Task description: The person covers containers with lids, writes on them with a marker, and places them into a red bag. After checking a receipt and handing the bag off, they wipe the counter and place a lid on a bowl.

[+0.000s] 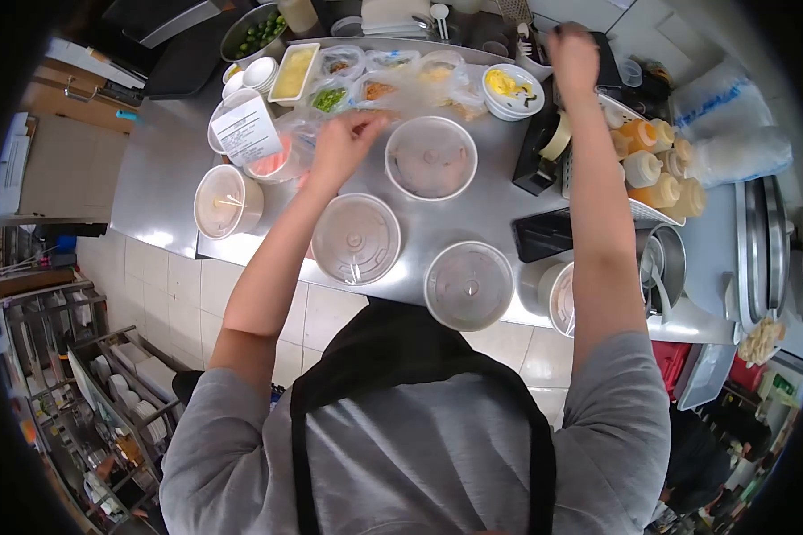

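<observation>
Hold the left hand [342, 147], fingers curled, clear of the far lidded bowl [431, 158], right hand [574, 62] steady by the utensil holder [533, 68], both grasps unclear.

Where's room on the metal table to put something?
On the metal table, the left end is bare, left of the lidded tub. Another bare patch lies between the back lidded bowl and the tape dispenser. It's crowded along the back with food bags and at the right with sauce bottles.

the left hand [346, 144] is curled and turned inward, the right hand [575, 62] farther forward on an outstretched arm [602, 201].
</observation>
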The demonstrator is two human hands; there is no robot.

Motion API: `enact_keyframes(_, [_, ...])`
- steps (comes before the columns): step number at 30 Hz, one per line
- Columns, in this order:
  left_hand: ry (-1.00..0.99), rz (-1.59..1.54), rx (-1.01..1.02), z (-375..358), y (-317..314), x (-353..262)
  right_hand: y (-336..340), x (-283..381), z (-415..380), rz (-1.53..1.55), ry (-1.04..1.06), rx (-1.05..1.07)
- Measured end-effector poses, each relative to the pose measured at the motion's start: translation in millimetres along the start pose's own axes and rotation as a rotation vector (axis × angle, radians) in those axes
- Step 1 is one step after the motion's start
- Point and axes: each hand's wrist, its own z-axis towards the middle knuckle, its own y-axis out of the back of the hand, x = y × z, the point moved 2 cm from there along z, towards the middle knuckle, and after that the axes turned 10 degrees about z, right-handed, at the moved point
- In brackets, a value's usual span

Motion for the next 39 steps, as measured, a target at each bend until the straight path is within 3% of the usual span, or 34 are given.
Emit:
enact_keyframes(2, [0.306,-0.108,0.241,11,22,-22,56,31,10,0.326,-0.100,-0.180])
enact_keyframes(4, [-0.081,-0.499,-0.133,21,14,-37,96,86,-1,0.828,-0.366,0.074])
enact_keyframes(6, [-0.153,-0.547,-0.186,31,3,-65,121,142,-20,1.022,-0.384,0.036])
enact_keyframes(7, [-0.148,-0.548,-0.193,28,9,-73,124,157,-28,1.222,-0.419,-0.094])
enact_keyframes(8, [-0.117,-0.506,0.055,22,12,-82,126,171,-36,1.420,-0.454,-0.227])
enact_keyframes(9, [-0.088,-0.459,0.301,18,12,-88,124,188,-38,1.831,-0.608,-0.355])
enact_keyframes(10, [-0.087,-0.458,0.295,15,3,-87,122,188,-45,1.835,-0.603,-0.352])
enact_keyframes(12, [-0.223,-0.366,0.289,5,-20,-79,109,191,-65,2.404,-0.855,0.039])
enact_keyframes(13, [-0.225,-0.366,0.285,-7,-3,-88,118,197,-69,2.315,-1.106,0.087])
enact_keyframes(14, [-0.030,-0.453,0.499,-30,13,-93,115,185,-72,2.315,-1.103,0.089])
enact_keyframes(15, [0.169,-0.537,0.710,-47,26,-93,111,154,-75,2.580,-1.000,0.021])
enact_keyframes(16, [0.171,-0.541,0.704,-56,31,-80,112,127,-74,2.840,-0.872,-0.045])
enact_keyframes(18, [0.369,-0.717,0.727,-77,25,-39,131,92,-70,2.487,-0.835,-0.287])
enact_keyframes(19, [0.365,-0.715,0.735,-78,6,-14,148,135,-65,2.134,-1.105,-0.466])
enact_keyframes(20, [0.305,-0.546,0.517,-67,-17,17,122,128,-86,2.266,-1.015,-0.163])
enact_keyframes(21, [0.243,-0.375,0.295,-56,-27,34,89,128,-107,2.105,-0.957,0.072])
enact_keyframes(22, [0.244,-0.379,0.290,-49,-28,30,74,143,-123,1.739,-1.004,0.263])
enact_keyframes(23, [0.240,-0.206,0.238,-40,-28,20,58,156,-136,1.596,-0.968,0.396])
enact_keyframes(24, [0.236,-0.032,0.185,-34,-29,13,49,173,-142,1.565,-0.955,0.373])
enact_keyframes(27, [0.207,0.109,0.223,-30,-47,7,30,185,-154,1.420,-0.801,0.415])
enact_keyframes(30, [0.176,0.081,0.201,-30,-51,10,22,187,-157,1.309,-0.752,0.409])
enact_keyframes(32, [0.164,0.076,0.188,-31,-54,12,17,189,-159,1.209,-0.589,0.388])
enact_keyframes(35, [0.154,0.085,0.176,-30,-50,11,17,186,-158,1.171,-0.582,0.522])
enact_keyframes(39, [0.174,0.069,0.167,-30,-57,14,14,181,-158,1.173,-0.583,0.480])
